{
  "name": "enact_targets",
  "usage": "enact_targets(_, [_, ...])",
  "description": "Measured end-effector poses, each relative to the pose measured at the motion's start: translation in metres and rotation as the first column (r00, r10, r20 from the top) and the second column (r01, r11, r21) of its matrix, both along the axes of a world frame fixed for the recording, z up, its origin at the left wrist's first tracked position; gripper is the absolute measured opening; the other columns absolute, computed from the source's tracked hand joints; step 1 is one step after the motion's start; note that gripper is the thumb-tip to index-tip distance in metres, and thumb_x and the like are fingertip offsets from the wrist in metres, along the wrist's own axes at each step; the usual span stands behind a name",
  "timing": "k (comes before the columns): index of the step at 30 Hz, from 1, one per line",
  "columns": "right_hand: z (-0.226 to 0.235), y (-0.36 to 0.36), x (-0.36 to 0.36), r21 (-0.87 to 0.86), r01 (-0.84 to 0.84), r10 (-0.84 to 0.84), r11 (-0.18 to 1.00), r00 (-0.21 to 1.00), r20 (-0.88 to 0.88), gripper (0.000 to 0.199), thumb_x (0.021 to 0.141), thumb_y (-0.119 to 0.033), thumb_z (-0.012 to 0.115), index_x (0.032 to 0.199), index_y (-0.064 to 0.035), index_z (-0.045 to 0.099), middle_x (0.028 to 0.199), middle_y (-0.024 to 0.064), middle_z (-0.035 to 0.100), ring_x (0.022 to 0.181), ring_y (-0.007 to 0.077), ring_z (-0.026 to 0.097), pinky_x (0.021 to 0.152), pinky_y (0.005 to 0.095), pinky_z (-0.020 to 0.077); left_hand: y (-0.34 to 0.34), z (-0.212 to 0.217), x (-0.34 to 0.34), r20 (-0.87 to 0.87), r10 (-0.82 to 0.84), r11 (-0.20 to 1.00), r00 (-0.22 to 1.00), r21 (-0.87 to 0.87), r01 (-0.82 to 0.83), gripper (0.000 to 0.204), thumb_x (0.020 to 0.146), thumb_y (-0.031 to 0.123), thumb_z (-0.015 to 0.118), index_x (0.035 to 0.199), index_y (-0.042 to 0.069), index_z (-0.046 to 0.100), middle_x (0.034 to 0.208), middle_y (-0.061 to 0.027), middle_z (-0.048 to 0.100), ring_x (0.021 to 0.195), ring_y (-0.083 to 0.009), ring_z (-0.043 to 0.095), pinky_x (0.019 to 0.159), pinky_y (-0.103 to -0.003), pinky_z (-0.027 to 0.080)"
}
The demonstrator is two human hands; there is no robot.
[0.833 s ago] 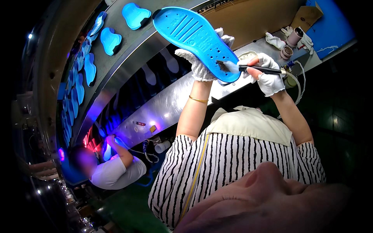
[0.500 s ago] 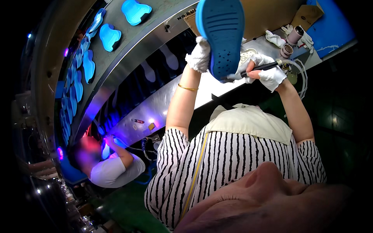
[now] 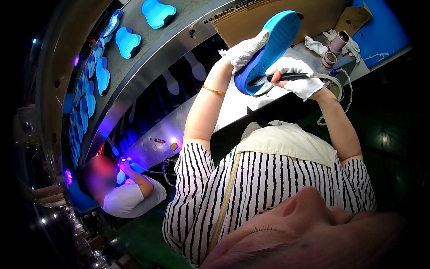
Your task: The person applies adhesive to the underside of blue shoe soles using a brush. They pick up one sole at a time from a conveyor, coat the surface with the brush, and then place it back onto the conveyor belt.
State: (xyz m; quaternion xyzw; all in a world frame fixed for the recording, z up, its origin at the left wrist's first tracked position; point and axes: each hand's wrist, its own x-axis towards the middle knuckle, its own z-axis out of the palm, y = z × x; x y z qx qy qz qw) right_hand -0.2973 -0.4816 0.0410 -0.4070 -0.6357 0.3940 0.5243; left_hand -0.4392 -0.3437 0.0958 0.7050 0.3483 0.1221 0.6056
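A blue shoe sole (image 3: pixel 276 41) is held up and tilted over the lit bench. My left hand (image 3: pixel 247 50), in a white glove, grips the sole along its left edge. In my gloved right hand (image 3: pixel 293 71) is a black-handled brush (image 3: pixel 289 77) with a pale hose running from its back end. One bare fingertip shows against the handle. The brush's tip lies against the lower end of the sole, on its holed inner face.
A curved conveyor (image 3: pixel 150 42) carries several blue soles (image 3: pixel 127 42). Cardboard (image 3: pixel 237 22) stands behind my hands. White gloves (image 3: pixel 316 45) and a pinkish cup (image 3: pixel 339 41) sit at the right. A co-worker (image 3: pixel 134 197) works at the lower left.
The sole has turned, its upper end leaning right and its lower end shifting left. My left hand has slid round its edge. The brush has moved left and slightly up with my right hand.
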Motion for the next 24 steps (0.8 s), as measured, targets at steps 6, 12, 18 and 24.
enact_targets(6, [0.014,0.0,0.009,0.017,-0.063,0.058,0.998,0.977,0.206,0.013,0.069,0.008,0.066,0.075,-0.0022,0.062,0.084,0.0071,0.062,0.083,0.0184,0.059,0.078,0.0298,0.0482,0.015,-0.01,0.001,-0.064,-0.102,0.993,0.993,0.046,0.105,0.069,0.086,0.061,0.052,0.123,0.003,0.055,0.1,-0.0098,0.064,0.082,-0.0115,0.06,0.075,-0.026,0.051])
enact_targets(12, [0.009,0.007,0.019,0.049,-0.03,0.018,0.998,0.972,0.233,0.012,0.069,0.007,0.065,0.077,-0.0027,0.061,0.089,0.0073,0.063,0.085,0.0176,0.059,0.078,0.0283,0.0483,0.019,-0.012,-0.002,-0.016,-0.04,0.999,0.999,-0.033,0.039,0.065,0.086,0.059,0.054,0.122,0.005,0.055,0.099,-0.0084,0.064,0.08,-0.0112,0.061,0.073,-0.026,0.051])
enact_targets(18, [0.024,-0.007,0.038,-0.026,-0.035,0.033,0.999,0.997,-0.072,0.012,0.075,0.005,0.066,0.081,-0.0025,0.06,0.089,0.005,0.062,0.083,0.0128,0.059,0.074,0.0255,0.0487,0.012,-0.004,-0.022,0.423,0.028,0.989,0.906,-0.146,0.038,0.068,0.086,0.058,0.052,0.126,0.002,0.047,0.102,-0.0134,0.062,0.084,-0.0202,0.064,0.077,-0.034,0.055])
enact_targets(24, [0.02,-0.01,0.023,0.141,0.179,-0.142,0.974,0.961,-0.236,0.014,0.08,0.002,0.068,0.091,-0.0025,0.061,0.091,0.0046,0.064,0.08,0.01,0.06,0.073,0.0215,0.0493,0.029,-0.045,-0.053,0.75,0.192,0.697,0.633,-0.559,0.45,0.075,0.088,0.066,0.037,0.128,0.003,0.046,0.117,-0.0159,0.058,0.101,-0.0261,0.06,0.086,-0.039,0.053])
